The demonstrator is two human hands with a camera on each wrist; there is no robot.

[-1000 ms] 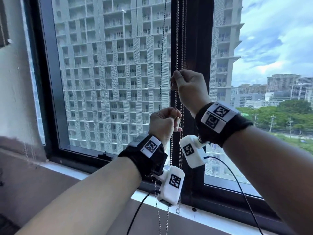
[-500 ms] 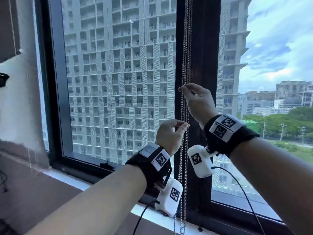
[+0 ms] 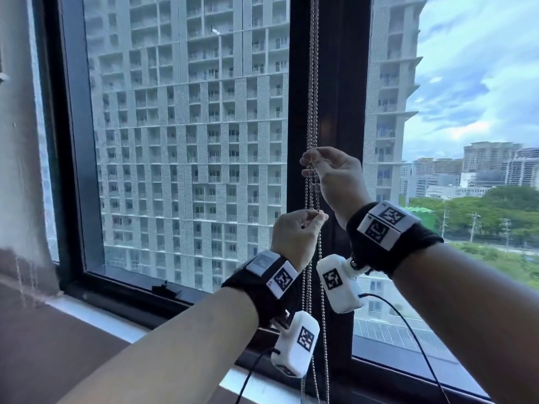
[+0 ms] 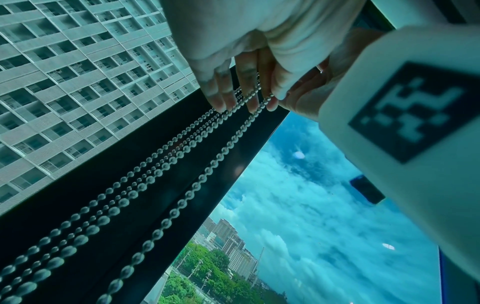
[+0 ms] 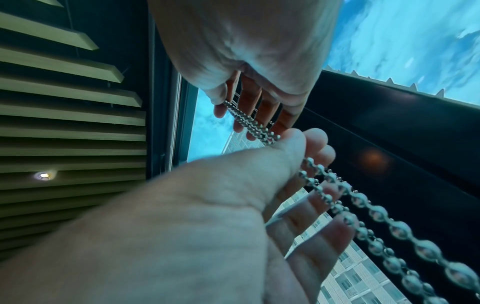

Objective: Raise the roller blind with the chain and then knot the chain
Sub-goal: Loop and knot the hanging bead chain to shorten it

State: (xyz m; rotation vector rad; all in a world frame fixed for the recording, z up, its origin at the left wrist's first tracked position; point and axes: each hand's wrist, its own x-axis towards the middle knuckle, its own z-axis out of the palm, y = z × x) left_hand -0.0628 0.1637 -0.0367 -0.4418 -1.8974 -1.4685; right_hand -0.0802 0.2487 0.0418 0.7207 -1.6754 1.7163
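Observation:
A silver bead chain (image 3: 313, 97) hangs in several strands along the black mullion (image 3: 347, 83). My right hand (image 3: 313, 163) pinches the strands between thumb and fingertips at about mid-height of the window, where the chain looks bunched. My left hand (image 3: 319, 217) pinches the same strands a short way below, fingers curled. From the left wrist view the strands (image 4: 166, 160) run out of my left hand (image 4: 249, 100) and down. In the right wrist view my right hand (image 5: 228, 107) holds the chain (image 5: 389, 226) above my left hand (image 5: 298, 152). The blind itself is out of view.
The chain's lower loop hangs past the white window sill (image 3: 256, 386). A dark window frame (image 3: 75, 141) borders the glass, with a grey wall (image 3: 17, 170) at the left. Slatted ceiling boards (image 5: 64, 102) are overhead.
A strand that hung apart to the left now lies with the others. My left hand has gone from a closed fist on the chain to a fingertip pinch.

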